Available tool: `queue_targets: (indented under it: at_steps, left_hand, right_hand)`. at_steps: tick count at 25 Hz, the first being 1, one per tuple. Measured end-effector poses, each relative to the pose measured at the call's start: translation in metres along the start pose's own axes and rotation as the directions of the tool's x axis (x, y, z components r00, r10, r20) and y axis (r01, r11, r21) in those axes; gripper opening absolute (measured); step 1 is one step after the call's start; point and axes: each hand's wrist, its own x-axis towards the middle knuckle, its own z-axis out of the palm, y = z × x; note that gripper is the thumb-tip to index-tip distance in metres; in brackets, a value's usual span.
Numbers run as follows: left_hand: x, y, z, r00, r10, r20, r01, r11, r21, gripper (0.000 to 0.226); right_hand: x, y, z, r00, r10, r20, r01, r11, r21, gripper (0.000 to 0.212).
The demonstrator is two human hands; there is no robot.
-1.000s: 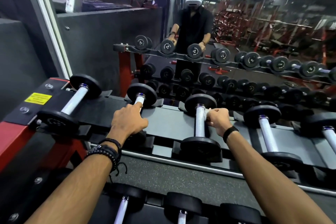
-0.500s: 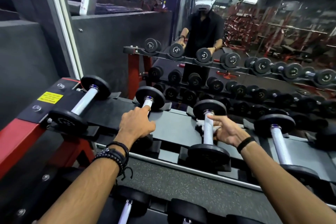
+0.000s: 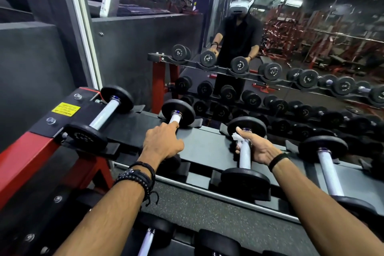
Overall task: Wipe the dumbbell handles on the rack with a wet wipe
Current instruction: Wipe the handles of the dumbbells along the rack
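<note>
Several dumbbells with pale handles and black end plates lie on the top shelf of the rack (image 3: 207,141). My left hand (image 3: 162,143) is closed over the handle of the second dumbbell (image 3: 177,113) and hides most of it. My right hand (image 3: 256,147) reaches under the handle of the third dumbbell (image 3: 245,155) from the right, palm up, and presses a crumpled white wet wipe (image 3: 236,137) against the handle's far end. The first dumbbell (image 3: 104,114) lies untouched at the far left. A fourth dumbbell (image 3: 329,170) lies to the right.
A wall mirror (image 3: 291,48) directly behind the rack reflects me and the rows of dumbbells. A lower shelf with more dumbbells (image 3: 145,241) sits below my arms. The red rack frame (image 3: 20,160) with a yellow label (image 3: 65,108) stands at the left.
My right hand has turned from gripping the third handle from above to reaching under it palm up, and the wipe now shows at the far end. The left hand stays put.
</note>
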Motion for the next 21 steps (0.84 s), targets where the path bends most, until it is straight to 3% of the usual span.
queue_targets:
  at_steps: [6, 9, 11, 15, 19, 21]
  left_hand:
    - [-0.001, 0.001, -0.001, 1.0, -0.007, -0.004, 0.007, 1.0, -0.006, 0.06]
    - [-0.001, 0.0, -0.002, 1.0, -0.011, -0.002, 0.011, 1.0, -0.011, 0.059]
    - [-0.001, 0.0, -0.003, 1.0, -0.009, -0.002, 0.009, 1.0, -0.01, 0.06]
    - [-0.004, 0.003, -0.003, 1.0, -0.008, -0.008, 0.008, 1.0, -0.007, 0.062]
    - [-0.004, 0.005, -0.005, 1.0, -0.012, -0.014, 0.012, 1.0, -0.002, 0.063]
    - [-0.004, 0.005, -0.006, 1.0, -0.013, -0.011, 0.013, 1.0, 0.01, 0.063]
  right_hand:
    - [-0.001, 0.02, 0.003, 0.999, 0.031, 0.006, -0.031, 0.995, -0.096, 0.003]
    - [-0.015, 0.025, 0.004, 0.999, -0.049, -0.022, 0.046, 0.992, -0.118, 0.014]
    - [-0.027, 0.026, 0.006, 0.991, -0.119, -0.055, 0.1, 0.956, -0.275, 0.026]
    - [-0.031, 0.027, 0.002, 0.96, -0.259, -0.111, 0.087, 0.647, -0.758, 0.049]
    - [-0.036, 0.026, -0.003, 0.93, -0.358, -0.079, 0.099, 0.452, -0.886, 0.098]
    - [-0.037, 0.025, -0.006, 0.933, -0.359, -0.01, 0.133, 0.371, -0.919, 0.1]
